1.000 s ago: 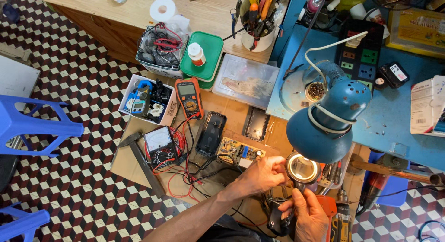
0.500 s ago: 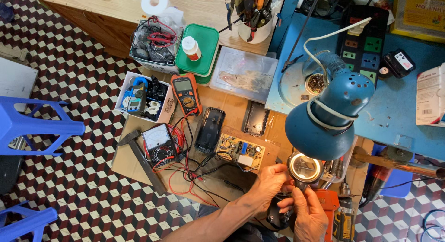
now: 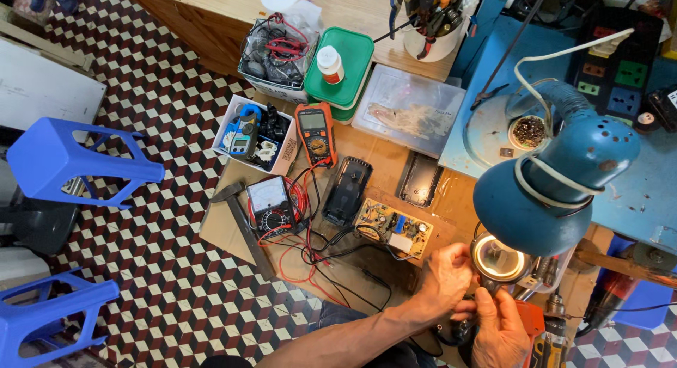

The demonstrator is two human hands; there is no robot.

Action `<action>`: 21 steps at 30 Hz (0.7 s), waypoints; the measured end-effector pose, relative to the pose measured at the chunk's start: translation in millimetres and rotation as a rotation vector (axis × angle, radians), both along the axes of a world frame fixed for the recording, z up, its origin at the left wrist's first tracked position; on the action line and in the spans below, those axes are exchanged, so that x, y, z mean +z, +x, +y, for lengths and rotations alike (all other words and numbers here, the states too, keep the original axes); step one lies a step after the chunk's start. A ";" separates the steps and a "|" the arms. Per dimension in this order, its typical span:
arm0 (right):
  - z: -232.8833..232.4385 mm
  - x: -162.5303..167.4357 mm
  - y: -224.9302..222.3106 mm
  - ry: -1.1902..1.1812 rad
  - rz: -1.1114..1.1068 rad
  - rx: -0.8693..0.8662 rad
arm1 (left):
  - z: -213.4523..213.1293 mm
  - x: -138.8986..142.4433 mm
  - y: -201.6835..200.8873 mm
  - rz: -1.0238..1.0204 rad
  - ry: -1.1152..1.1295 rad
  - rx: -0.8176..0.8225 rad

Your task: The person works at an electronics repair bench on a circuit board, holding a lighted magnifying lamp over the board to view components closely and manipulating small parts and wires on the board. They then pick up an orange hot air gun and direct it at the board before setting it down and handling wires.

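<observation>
Glass lens in a metal ring, the magnifier, is sitting just above my two hands, glowing under the lamp. My left hand is curling its fingers against the magnifier's left rim, fingers bent and touching it; whether they are really clamping it I cannot tell. My right hand is coming up from below with fingers half closed near the stem under the lens, touching or almost touching the left one; what is inside that hand is hidden, so I cannot tell its hold either. A black round part is lying just beside my left wrist, half covered.

Going outward: a bare circuit board is lying just left of my left hand on the wooden bench, with black and red leads trailing from it. Next left, a black case is lying open side down, and a second black tray is beside it. An analogue meter is sitting at the bench's left edge, an orange multimeter above it, and a white box of small tools further left. A clear lidded box and a green tub are standing well apart near the top. Blue stools are standing on the chequered floor.
</observation>
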State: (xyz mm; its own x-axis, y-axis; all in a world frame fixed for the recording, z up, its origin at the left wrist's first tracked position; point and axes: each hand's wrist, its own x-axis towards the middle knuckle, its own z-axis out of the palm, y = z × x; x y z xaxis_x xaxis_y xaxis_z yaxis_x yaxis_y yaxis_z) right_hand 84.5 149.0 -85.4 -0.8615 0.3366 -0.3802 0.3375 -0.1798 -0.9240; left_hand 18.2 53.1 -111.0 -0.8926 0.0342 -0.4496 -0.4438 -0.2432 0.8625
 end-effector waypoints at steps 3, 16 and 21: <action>-1.8 8.0 -0.4 0.024 0.015 -0.034 | -6.5 -5.4 -10.9 0.019 0.113 0.027; -1.5 52.9 -6.8 -0.053 -0.029 -0.031 | -55.0 35.6 -33.5 0.044 0.301 -0.114; -6.0 72.9 -10.6 -0.091 -0.014 0.027 | -48.0 40.1 -29.5 0.022 0.342 -0.124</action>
State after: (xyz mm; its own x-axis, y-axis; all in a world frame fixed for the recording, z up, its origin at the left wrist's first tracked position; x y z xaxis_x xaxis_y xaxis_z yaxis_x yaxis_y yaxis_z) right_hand 73.9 143.0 -12.5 -0.8642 0.2766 -0.4204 0.3564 -0.2535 -0.8993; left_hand -11.3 5.2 -70.9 -0.8815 0.2877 -0.3743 -0.4702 -0.4650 0.7501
